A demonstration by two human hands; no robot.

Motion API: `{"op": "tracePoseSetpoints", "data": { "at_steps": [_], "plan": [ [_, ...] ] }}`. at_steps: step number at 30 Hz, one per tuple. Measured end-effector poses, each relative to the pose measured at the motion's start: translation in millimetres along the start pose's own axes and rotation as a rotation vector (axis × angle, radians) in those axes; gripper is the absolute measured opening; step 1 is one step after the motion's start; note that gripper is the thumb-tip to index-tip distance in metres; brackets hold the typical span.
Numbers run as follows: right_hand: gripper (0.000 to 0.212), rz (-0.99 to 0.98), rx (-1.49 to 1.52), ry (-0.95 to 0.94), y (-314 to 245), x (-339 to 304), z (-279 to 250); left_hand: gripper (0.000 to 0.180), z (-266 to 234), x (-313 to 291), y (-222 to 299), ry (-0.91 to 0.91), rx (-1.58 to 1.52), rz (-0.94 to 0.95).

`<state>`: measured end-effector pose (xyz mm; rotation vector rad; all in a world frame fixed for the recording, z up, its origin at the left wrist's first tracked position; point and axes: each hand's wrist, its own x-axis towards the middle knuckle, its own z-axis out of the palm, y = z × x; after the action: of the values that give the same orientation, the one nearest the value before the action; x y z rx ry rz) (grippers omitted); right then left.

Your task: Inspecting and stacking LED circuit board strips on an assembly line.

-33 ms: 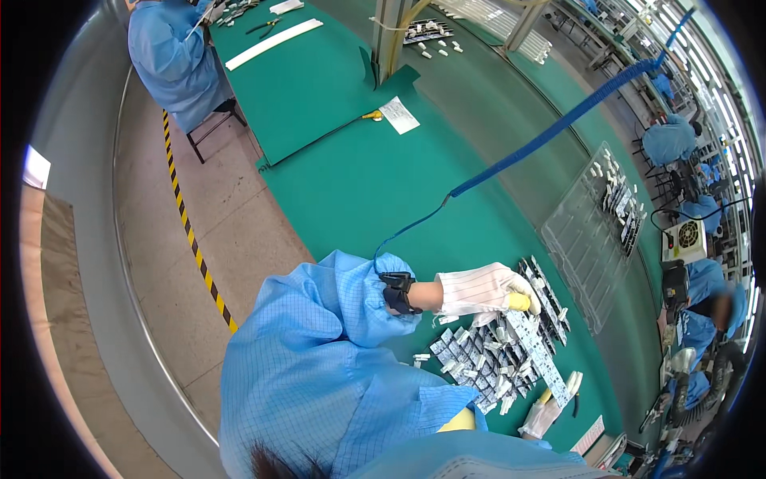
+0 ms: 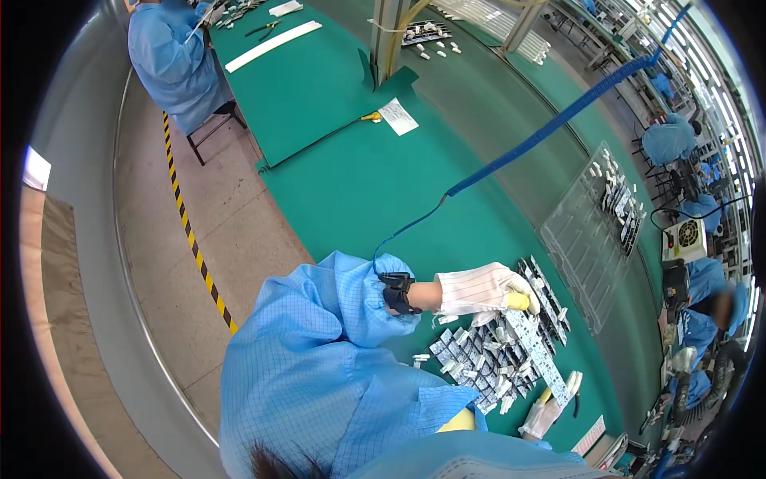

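Note:
My left hand, in a white striped glove with a yellow fingertip, closes on the upper end of a long pale strip-shaped board dotted with small dark marks. At the strip's lower end, my gloved right hand grips the other end between its fingers. A short dark thing beside those fingers is too small to name. Beneath and left of the strip lies a pile of dark circuit boards with white connectors. More dark board strips lie just beyond my left hand. A black wrist strap circles my left wrist.
A blue coiled cord runs from my wrist strap to the upper right. Across the green table stands a metal post. A clear tray holding more boards lies at the right. A co-worker sits at the far left.

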<state>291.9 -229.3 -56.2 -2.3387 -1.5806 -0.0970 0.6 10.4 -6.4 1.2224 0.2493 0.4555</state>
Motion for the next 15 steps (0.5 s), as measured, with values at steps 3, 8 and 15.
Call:
{"op": "tracePoseSetpoints", "data": {
  "at_steps": [3, 8, 15],
  "plan": [
    [0.057, 0.061, 0.071, 0.006, -2, 1, 3, 0.027, -2, -1, 0, -0.019, -0.005, 0.098],
    [0.065, 0.09, 0.099, -0.058, 75, -25, 48, 0.04, -11, 5, -18, -0.057, -0.071, 0.22],
    [0.062, -0.027, -0.378, 0.048, 54, -19, 38, 0.054, -15, 15, -42, -0.068, -0.289, 0.171]
  ]
}}
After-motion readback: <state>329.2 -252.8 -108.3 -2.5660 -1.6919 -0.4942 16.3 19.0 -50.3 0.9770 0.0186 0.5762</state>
